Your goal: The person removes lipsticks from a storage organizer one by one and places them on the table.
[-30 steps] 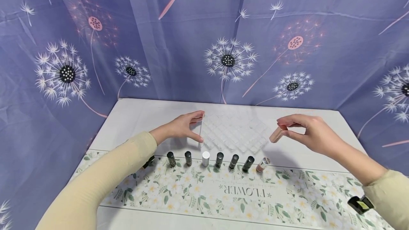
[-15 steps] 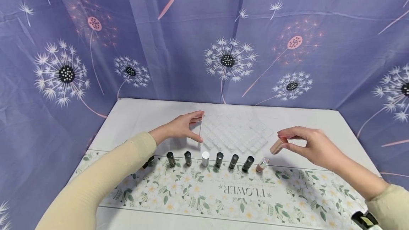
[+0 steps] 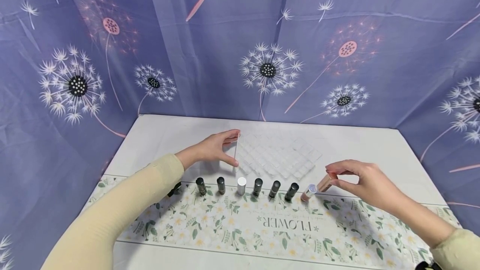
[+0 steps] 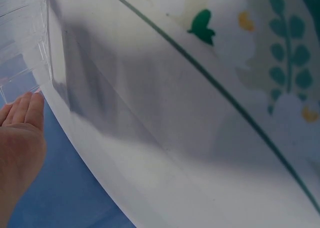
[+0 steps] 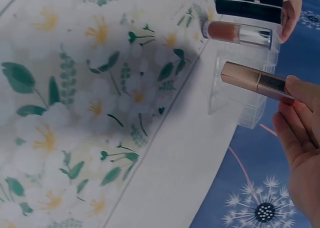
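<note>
A clear compartmented organizer [image 3: 275, 157] lies toward the back of the table. My left hand [image 3: 215, 147] spans its left end, thumb at the near corner and fingers at the far one; in the left wrist view the straight fingers [image 4: 31, 110] touch the clear edge. My right hand [image 3: 369, 180] pinches a rose-gold lipstick [image 3: 324, 182] by its upper end, between thumb and fingertips. The lipstick tilts, its lower end close to a silver-capped pinkish lipstick [image 3: 309, 193] at the right end of a standing row. Whether it touches the table is unclear.
Several black lipsticks, such as the nearest dark one [image 3: 291, 192], and a white one [image 3: 241, 186] stand in the row on a flowered mat [image 3: 225, 236]. Behind the white table [image 3: 180, 130] hangs a purple dandelion curtain [image 3: 210, 74].
My right hand has come nearer the front with the rose-gold lipstick, from beside the organizer's right end to beside the row. The left hand stays in place.
</note>
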Tool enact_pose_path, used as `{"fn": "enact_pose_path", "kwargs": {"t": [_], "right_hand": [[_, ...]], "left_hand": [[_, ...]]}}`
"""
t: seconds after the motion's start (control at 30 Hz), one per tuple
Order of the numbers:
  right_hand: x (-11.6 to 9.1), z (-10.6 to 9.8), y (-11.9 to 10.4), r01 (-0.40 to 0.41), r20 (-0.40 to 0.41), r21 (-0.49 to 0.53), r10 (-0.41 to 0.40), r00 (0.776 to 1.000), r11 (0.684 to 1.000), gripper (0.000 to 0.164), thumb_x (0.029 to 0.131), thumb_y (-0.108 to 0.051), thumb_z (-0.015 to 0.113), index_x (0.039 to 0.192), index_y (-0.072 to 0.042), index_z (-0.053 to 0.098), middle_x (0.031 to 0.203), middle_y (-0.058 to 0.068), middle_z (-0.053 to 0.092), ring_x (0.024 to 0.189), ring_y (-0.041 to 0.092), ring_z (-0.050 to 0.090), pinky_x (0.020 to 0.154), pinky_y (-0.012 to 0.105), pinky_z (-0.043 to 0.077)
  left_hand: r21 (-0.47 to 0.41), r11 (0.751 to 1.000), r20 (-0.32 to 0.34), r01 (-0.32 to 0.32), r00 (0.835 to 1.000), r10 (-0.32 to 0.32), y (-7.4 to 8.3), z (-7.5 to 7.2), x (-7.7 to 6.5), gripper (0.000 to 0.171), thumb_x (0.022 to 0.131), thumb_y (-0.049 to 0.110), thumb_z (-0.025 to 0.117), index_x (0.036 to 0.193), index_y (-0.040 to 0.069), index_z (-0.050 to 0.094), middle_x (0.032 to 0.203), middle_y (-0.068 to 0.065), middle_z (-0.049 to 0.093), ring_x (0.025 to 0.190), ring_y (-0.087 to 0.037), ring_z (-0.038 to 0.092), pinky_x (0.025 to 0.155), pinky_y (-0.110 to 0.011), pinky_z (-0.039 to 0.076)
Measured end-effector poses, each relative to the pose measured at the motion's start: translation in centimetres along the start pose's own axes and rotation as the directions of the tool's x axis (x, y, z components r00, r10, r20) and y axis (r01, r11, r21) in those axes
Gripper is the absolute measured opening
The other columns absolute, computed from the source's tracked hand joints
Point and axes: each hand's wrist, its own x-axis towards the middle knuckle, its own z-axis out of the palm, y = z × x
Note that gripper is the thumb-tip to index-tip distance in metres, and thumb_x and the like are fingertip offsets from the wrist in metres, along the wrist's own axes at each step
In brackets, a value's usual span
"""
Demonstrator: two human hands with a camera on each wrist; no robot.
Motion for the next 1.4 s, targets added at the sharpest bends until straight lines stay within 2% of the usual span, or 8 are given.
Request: {"fn": "enact_pose_path", "kwargs": {"t": [0.17,0.33,0.63,1.0,1.27,1.4], "right_hand": [[-0.7,0.4,0.1,0.017,0.002,0.006,-0.017,1.000,1.000,0.054,0.078,0.008,0.090,0.124,-0.018,0.077,0.109,-0.010,0.077,0.099,0.007,0.075,0.073,0.009,0.059],[-1.3,0.8,0.0,-0.002,0.015,0.012,0.002,1.000,1.000,0.054,0.079,0.007,0.090,0.125,-0.018,0.077,0.109,-0.010,0.077,0.100,0.007,0.074,0.074,0.011,0.060],[-2.0,1.3,0.1,0.002,0.014,0.028,-0.002,1.000,1.000,0.056,0.077,0.007,0.091,0.125,-0.018,0.076,0.104,-0.014,0.075,0.099,0.007,0.074,0.070,0.012,0.060],[-2.5,1.9,0.2,-0.011,0.027,0.029,0.010,1.000,1.000,0.053,0.079,0.006,0.090,0.124,-0.019,0.076,0.104,-0.015,0.075,0.099,0.007,0.074,0.079,0.009,0.059],[-2.8,2.0,0.1,-0.037,0.048,0.037,0.035,0.998,0.999,0.053,0.081,0.005,0.089,0.125,-0.020,0.076,0.115,-0.007,0.077,0.102,0.007,0.073,0.075,0.024,0.066],[-2.8,2.0,0.1,-0.032,0.044,0.029,0.031,0.999,0.999,0.054,0.081,0.004,0.090,0.126,-0.022,0.075,0.117,-0.007,0.077,0.102,0.007,0.074,0.076,0.022,0.065]], "left_hand": [[0.012,1.000,0.000,0.000,1.000,0.000,0.1,0.0,-0.1,0.118,0.082,0.022,0.097,0.170,0.002,0.022,0.174,-0.015,0.031,0.157,-0.030,0.038,0.131,-0.038,0.033],[0.012,1.000,0.002,0.001,1.000,-0.001,0.2,-0.1,0.0,0.118,0.081,0.021,0.097,0.170,0.003,0.022,0.174,-0.014,0.030,0.157,-0.030,0.037,0.131,-0.037,0.032],[0.027,1.000,-0.004,0.006,1.000,-0.006,0.4,-0.1,-0.1,0.117,0.081,0.020,0.097,0.170,0.003,0.023,0.174,-0.013,0.031,0.157,-0.029,0.038,0.131,-0.036,0.032],[0.020,1.000,0.000,-0.002,1.000,0.002,0.2,-0.1,-0.1,0.116,0.082,0.021,0.097,0.170,0.003,0.022,0.174,-0.015,0.031,0.157,-0.031,0.038,0.131,-0.038,0.033],[0.014,1.000,0.005,0.004,1.000,-0.004,0.1,-0.1,-0.2,0.117,0.082,0.021,0.097,0.170,0.004,0.022,0.174,-0.013,0.030,0.158,-0.030,0.037,0.131,-0.037,0.033],[0.010,1.000,0.004,-0.002,1.000,0.002,0.2,0.0,-0.2,0.117,0.081,0.020,0.097,0.170,0.003,0.022,0.175,-0.014,0.029,0.158,-0.030,0.037,0.131,-0.037,0.033]]}}
